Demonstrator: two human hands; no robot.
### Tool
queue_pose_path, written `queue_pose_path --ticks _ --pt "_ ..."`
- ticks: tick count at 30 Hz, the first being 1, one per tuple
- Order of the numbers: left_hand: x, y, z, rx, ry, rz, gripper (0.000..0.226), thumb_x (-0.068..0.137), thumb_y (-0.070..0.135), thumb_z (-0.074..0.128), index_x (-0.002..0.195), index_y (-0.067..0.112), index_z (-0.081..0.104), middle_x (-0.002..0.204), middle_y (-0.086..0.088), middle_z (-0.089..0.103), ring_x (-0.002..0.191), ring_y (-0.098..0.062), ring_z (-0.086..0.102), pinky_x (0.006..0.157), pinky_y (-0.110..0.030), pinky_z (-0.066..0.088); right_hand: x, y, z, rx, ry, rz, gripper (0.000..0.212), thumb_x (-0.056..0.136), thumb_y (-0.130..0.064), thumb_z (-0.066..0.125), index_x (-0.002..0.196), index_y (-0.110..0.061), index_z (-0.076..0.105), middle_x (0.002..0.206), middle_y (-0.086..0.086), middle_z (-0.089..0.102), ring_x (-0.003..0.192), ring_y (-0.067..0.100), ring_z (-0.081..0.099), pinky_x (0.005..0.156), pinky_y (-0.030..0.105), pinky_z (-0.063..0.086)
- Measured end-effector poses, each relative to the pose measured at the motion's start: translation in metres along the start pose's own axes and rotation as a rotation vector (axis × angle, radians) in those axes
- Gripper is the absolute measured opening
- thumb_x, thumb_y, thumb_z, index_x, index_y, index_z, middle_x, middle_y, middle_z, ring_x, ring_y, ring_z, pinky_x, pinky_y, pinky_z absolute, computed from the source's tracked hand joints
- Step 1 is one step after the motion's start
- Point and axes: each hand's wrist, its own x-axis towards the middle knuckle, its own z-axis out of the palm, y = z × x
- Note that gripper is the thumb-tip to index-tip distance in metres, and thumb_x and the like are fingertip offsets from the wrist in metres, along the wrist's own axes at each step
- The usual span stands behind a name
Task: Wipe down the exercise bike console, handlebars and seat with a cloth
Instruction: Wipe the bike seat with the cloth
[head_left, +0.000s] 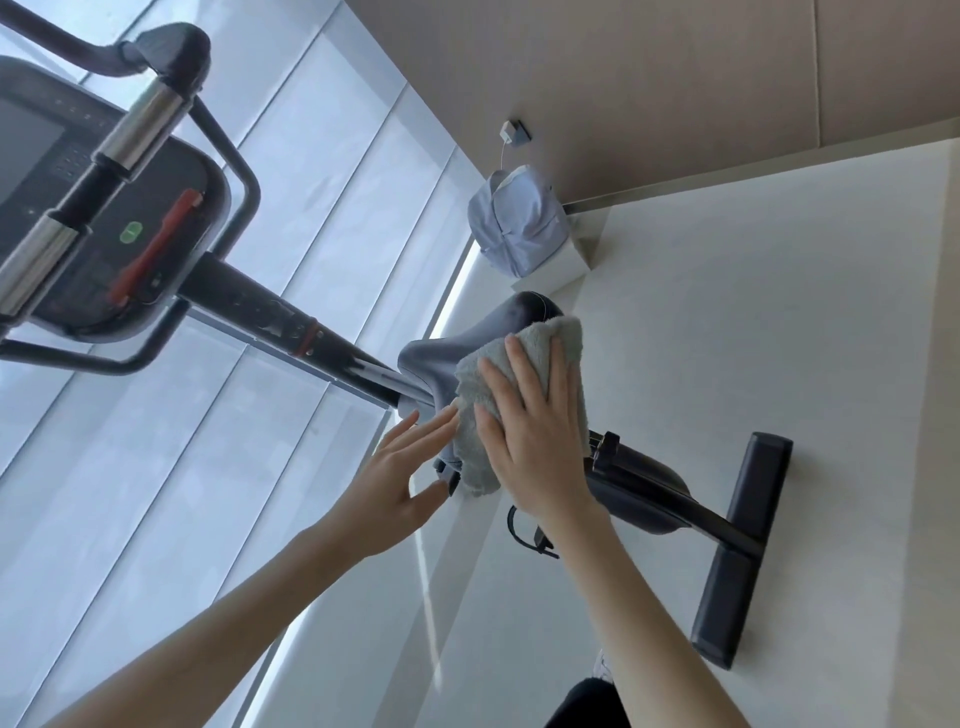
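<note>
The right hand (530, 436) lies flat and open on a pale grey-green cloth (519, 374), fingers spread, pressing it onto the seat (467, 343) of the exercise bike. The cloth covers the near half of the seat, so only the dark nose and one side show; the seat's rear edge is hidden under cloth and palm. The left hand (400, 478) is open too, fingers extended, its fingertips at the seat's side just beside the cloth's edge; whether they touch the seat is hard to tell. It holds nothing.

Up at the left, the console (119, 223) is cut off by the frame edge, its screen only partly visible, with a green button and a red strip on its face. The handlebars (135, 135), with chrome sections, cross in front of it and run out of view. A dark post (291, 332) joins console and seat area. The rear stabiliser bar (743, 551) rests on the white floor (779, 312). A light blue backpack (519, 223) leans in the corner by the window blinds (260, 312). A dark garment at the bottom edge is mostly cropped.
</note>
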Motion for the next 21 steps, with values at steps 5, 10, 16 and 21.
queue_pose_path --ticks 5,10,16,21 --pt "-0.003 -0.004 0.002 -0.01 -0.028 -0.055 0.072 0.083 0.012 0.055 0.148 0.022 0.024 0.153 0.01 0.027 0.141 -0.003 0.022 0.118 -0.043 0.013 0.072 0.019 -0.014 -0.111 -0.205 -0.043 0.038 0.092 -0.031 0.046 0.127 -0.022 0.058 0.144 0.001 0.044 0.139 0.029 0.02 0.115 0.047 0.011" --pt "-0.003 0.0 0.001 -0.022 -0.039 -0.092 0.071 0.082 0.013 0.053 0.147 0.023 0.024 0.152 0.011 0.028 0.141 0.0 0.021 0.119 -0.041 0.011 0.129 0.031 -0.028 0.125 -0.475 0.163 0.028 0.087 -0.031 0.048 0.067 -0.012 0.049 0.086 0.0 0.055 0.089 0.025 0.052 0.066 0.034 0.035" --pt "-0.002 0.001 -0.002 -0.022 -0.06 -0.1 0.07 0.082 0.013 0.052 0.147 0.021 0.027 0.152 0.011 0.028 0.141 0.0 0.021 0.119 -0.043 0.01 0.122 0.037 -0.024 0.294 -0.337 0.291 0.029 0.087 -0.028 0.048 0.078 -0.001 0.054 0.085 0.004 0.059 0.083 0.024 0.053 0.071 0.035 0.04" --pt "0.0 -0.003 -0.005 -0.028 -0.088 -0.064 0.072 0.082 0.012 0.051 0.147 0.024 0.023 0.153 0.011 0.026 0.141 -0.001 0.019 0.12 -0.041 0.007 0.108 0.04 -0.015 0.376 -0.217 0.344 0.028 0.094 -0.026 0.041 0.099 -0.005 0.059 0.121 0.007 0.056 0.111 0.024 0.049 0.083 0.033 0.035"
